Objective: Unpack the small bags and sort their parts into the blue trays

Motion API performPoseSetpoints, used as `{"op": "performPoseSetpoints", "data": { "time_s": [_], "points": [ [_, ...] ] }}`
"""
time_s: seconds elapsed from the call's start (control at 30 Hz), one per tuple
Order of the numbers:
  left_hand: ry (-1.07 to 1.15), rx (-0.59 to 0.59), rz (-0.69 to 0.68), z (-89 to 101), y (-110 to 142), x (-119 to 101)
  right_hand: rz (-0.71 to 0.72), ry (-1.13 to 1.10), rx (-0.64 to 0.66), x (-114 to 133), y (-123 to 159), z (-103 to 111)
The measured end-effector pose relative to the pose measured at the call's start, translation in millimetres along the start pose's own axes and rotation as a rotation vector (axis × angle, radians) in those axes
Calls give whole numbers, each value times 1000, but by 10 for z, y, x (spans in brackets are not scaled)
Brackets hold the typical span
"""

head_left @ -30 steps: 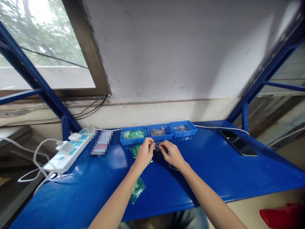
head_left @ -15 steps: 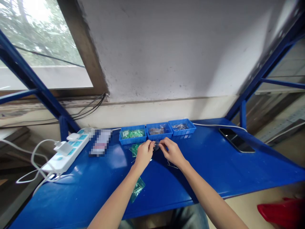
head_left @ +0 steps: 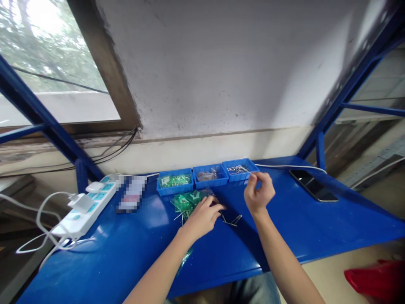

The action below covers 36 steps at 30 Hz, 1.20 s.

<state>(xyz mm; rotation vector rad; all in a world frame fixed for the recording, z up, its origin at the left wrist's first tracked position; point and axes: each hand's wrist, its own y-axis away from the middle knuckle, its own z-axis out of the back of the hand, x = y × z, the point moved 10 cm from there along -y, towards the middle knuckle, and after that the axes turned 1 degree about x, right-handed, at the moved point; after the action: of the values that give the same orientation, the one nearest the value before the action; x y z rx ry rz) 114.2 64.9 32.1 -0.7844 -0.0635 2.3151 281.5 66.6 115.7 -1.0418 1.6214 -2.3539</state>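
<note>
My right hand (head_left: 259, 193) is raised in front of the right-hand blue bin, thumb and forefinger pinched together. A thin pale rod (head_left: 247, 169) seems to stick out from the pinch, though it is blurred. Below the bins, my left hand (head_left: 205, 214) reaches over a pile of small green plastic bags (head_left: 185, 202), its fingers apart and bent downward. Whether its fingertips touch a bag is unclear. Several loose metal pins (head_left: 234, 221) lie on the table just right of this hand. Another green bag (head_left: 186, 256) is partly hidden behind my left forearm.
Along the wall stand a blue bin (head_left: 175, 190) of green packets, a blue bin (head_left: 211, 183) of clear packets and a blue bin (head_left: 241, 176) of metal pins. A power strip (head_left: 85, 209) with cables and a blurred-out phone-like object (head_left: 132, 194) are left; a black phone (head_left: 312, 185) lies right.
My hands have parted from their meeting point before the middle bin. The right one moved right and up towards the pin bin; the left one opened and shifted slightly right and down.
</note>
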Motion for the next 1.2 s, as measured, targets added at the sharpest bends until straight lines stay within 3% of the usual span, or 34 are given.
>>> {"op": "performPoseSetpoints", "data": {
  "time_s": [0.1, 0.17, 0.33, 0.43, 0.6, 0.9, 1.2],
  "points": [
    [-138, 31, 18, -115, 18, -36, -162, 90, 211, -257, -5, -251],
    [-131, -25, 48, -98, 6, -10, -194, 55, 366, -275, 108, -435],
    [109, -249, 169, 156, -32, 268, -83, -201, 727, 136, 512, -814],
    [173, -354, 250, 342, -6, 477, 13, -298, 869, 376, 675, -926],
    [253, -440, 303, 469, 53, 616, 41, -323, 881, 429, 724, -955],
    [236, -399, 245, 426, 31, 475, -9, -260, 793, 342, 609, -882],
    [107, -421, 323, 439, 73, 579, 11, -306, 835, 395, 635, -896]
  ]
}}
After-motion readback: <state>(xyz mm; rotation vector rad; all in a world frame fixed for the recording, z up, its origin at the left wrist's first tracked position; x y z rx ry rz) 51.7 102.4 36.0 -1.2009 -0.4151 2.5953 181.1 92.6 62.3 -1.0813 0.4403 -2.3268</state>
